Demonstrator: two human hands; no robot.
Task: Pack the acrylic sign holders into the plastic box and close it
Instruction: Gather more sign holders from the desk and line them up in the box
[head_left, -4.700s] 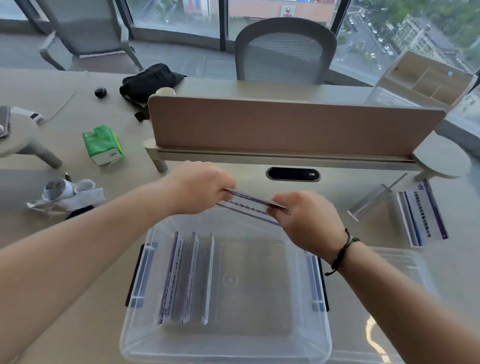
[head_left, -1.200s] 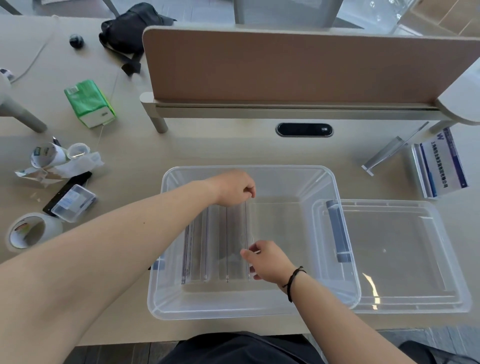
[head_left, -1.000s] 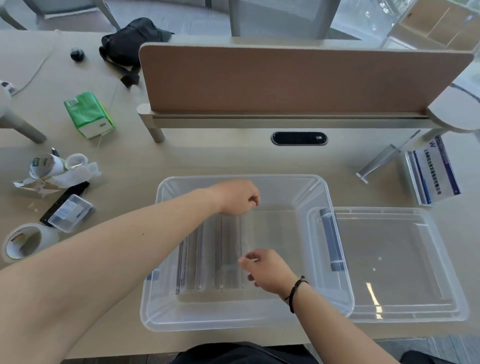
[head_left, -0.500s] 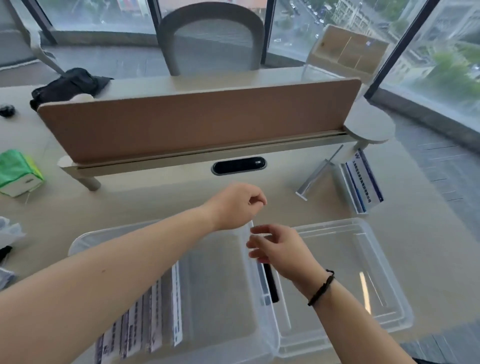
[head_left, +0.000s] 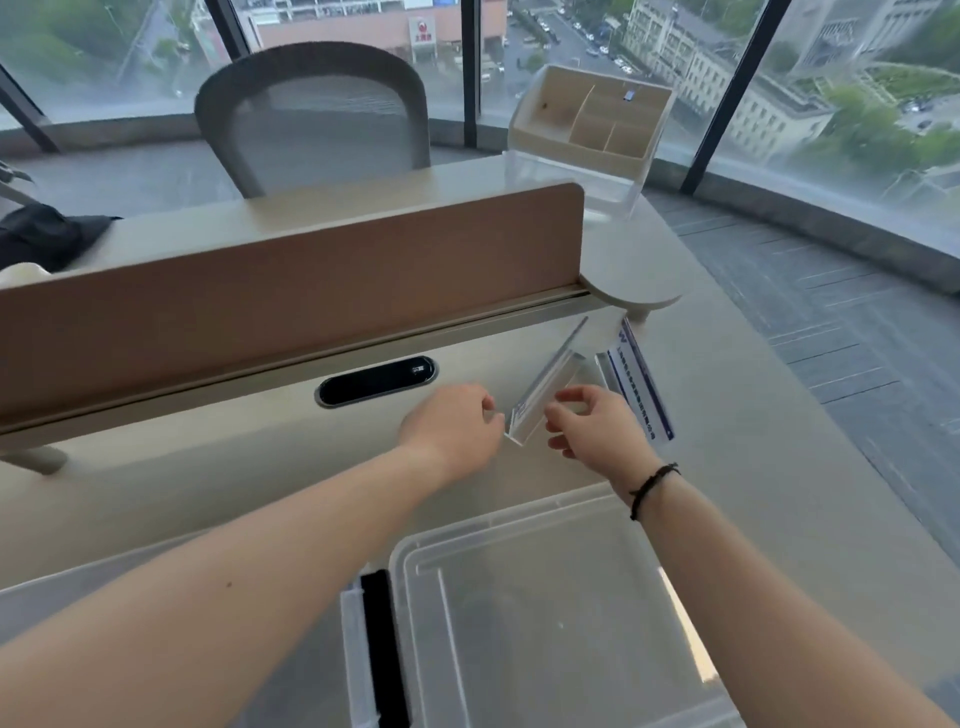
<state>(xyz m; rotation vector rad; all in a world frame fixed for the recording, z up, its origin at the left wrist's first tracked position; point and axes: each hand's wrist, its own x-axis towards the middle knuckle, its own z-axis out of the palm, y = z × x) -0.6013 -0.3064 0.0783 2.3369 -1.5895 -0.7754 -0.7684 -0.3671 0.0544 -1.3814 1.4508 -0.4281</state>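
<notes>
Item: clear acrylic sign holder, lying tilted on the desk just past the far edge of the lid, its near corner between the two hands. Empty of any insert, as far as can be told.

Item: second sign holder, with a blue-and-white printed sheet, just beside the first on its right, partly behind the right hand.

Left hand: fingers loosely curled, tips at the near-left corner of the clear holder; whether they touch it I cannot tell. Not clamped on anything.

Right hand: fingers and thumb spread apart, open around the holder's right edge, nothing gripped yet. Black cord bracelet at the wrist.

Item: plastic box, only its right end in view at the bottom, dark latch showing. Lid lies flat on the desk touching the box's right side, off the box.

Step in hand, as I judge it: picking up the clear holder. Advice: take it by both short ends, pads on the edges and not the faces, since acrylic is slick and shows smears. Lift it clear of its neighbour before swinging it toward the box, so the printed one is not dragged along.

Beyond: desk divider, cable port, office chair.
</notes>
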